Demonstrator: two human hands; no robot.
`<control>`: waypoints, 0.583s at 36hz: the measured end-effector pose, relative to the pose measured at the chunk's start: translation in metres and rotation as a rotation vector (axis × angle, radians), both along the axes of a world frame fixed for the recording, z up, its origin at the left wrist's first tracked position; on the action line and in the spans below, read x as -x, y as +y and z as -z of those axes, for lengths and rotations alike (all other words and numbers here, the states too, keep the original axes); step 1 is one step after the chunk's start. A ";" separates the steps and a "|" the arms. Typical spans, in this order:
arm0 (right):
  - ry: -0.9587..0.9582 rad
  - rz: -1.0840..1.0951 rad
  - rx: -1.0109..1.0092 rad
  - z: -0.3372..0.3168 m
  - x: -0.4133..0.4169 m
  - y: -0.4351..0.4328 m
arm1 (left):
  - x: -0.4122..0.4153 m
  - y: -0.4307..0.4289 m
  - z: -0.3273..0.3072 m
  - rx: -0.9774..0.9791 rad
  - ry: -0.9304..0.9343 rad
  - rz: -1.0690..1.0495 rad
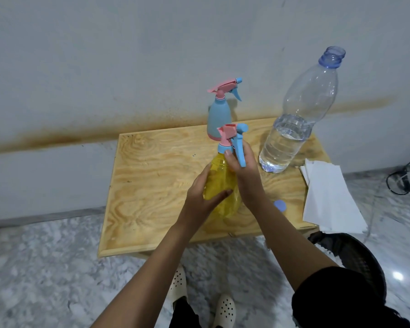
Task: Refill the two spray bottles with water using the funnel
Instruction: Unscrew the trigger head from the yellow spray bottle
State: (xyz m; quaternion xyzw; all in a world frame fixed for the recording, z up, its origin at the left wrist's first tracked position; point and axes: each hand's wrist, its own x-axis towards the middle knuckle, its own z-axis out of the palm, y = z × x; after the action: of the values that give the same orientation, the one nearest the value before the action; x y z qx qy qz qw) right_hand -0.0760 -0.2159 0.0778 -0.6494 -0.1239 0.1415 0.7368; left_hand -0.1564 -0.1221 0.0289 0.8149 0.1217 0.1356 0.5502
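A yellow spray bottle (219, 179) with a pink and blue trigger head stands near the middle of the wooden table (152, 185). My left hand (202, 196) wraps its body from the left. My right hand (243, 169) grips its neck just below the trigger head. Behind it, at the table's far edge, stands a blue spray bottle (219, 117) with its head on. A large clear water bottle (291, 129), uncapped and under half full, stands at the back right. Its blue cap (280, 205) lies on the table by my right forearm. No funnel is in view.
White paper towels (329, 197) hang over the table's right edge. A dark mesh basket (350, 256) sits on the marble floor right of the table, and a black cable (400, 183) lies further right. The stained wall is right behind the table. My feet are under the near edge.
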 end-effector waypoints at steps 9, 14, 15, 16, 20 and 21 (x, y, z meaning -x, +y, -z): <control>-0.080 0.107 -0.013 -0.003 0.002 0.010 | -0.005 -0.001 -0.003 -0.033 -0.008 0.003; -0.093 0.025 -0.029 -0.008 0.001 0.009 | -0.003 0.005 0.006 0.007 0.021 0.000; -0.088 0.017 -0.039 -0.009 0.000 0.010 | -0.001 0.006 0.008 0.005 0.025 -0.001; -0.089 0.013 -0.041 -0.010 -0.001 0.011 | 0.001 0.008 0.011 0.002 0.032 -0.005; -0.118 0.012 -0.040 -0.024 -0.008 0.015 | 0.005 0.017 0.024 -0.013 0.077 -0.067; -0.134 0.011 -0.048 -0.029 -0.009 0.016 | 0.006 0.019 0.025 -0.026 0.079 -0.084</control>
State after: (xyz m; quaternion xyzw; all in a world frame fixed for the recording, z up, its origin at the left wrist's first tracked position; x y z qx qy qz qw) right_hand -0.0668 -0.1999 0.1070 -0.6403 -0.1726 0.0907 0.7429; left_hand -0.1628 -0.1029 0.0037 0.8209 0.1756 0.1277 0.5281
